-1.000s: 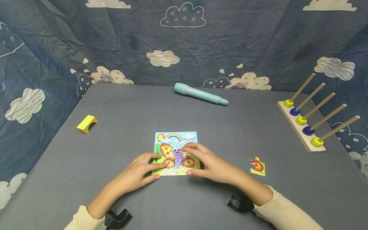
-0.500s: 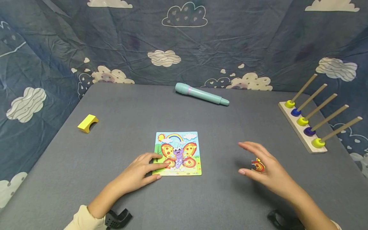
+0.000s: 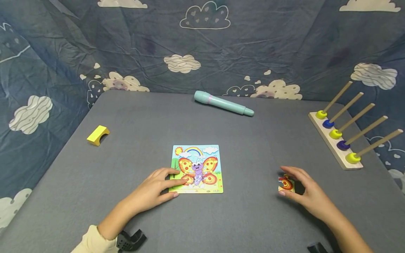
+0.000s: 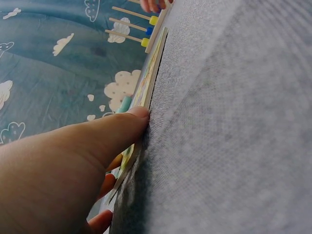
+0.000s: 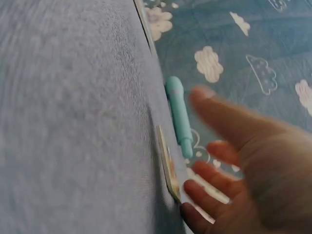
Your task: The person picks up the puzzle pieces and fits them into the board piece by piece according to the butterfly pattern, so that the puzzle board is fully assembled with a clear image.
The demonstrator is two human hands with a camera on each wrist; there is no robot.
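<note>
A square jigsaw puzzle [image 3: 210, 161] with a butterfly picture lies flat on the table in the head view. My left hand [image 3: 155, 186] rests on its left side, fingers extended over the picture and thumb at the lower left corner. In the left wrist view, the left thumb [image 4: 131, 122] touches the puzzle's edge [image 4: 157, 66]. Off to the right, my right hand [image 3: 311, 191] hovers around a loose puzzle piece [image 3: 286, 183] bearing a red and yellow swirl. The right wrist view shows that piece [image 5: 168, 168] on the table beside the fingertips, with the right thumb [image 5: 214, 105] apart from it.
A teal toy microphone [image 3: 223, 103] lies near the back edge. At the right stands a wooden peg board [image 3: 333, 142] with yellow and blue rings on slanting pegs. A yellow arch block [image 3: 98, 135] sits at the left. Cloud-patterned cloth [image 3: 139, 42] hangs behind the table.
My right hand has left the puzzle and moved right to the loose piece, its fingers and thumb drawing closer together around it. The left hand has stayed on the puzzle.
</note>
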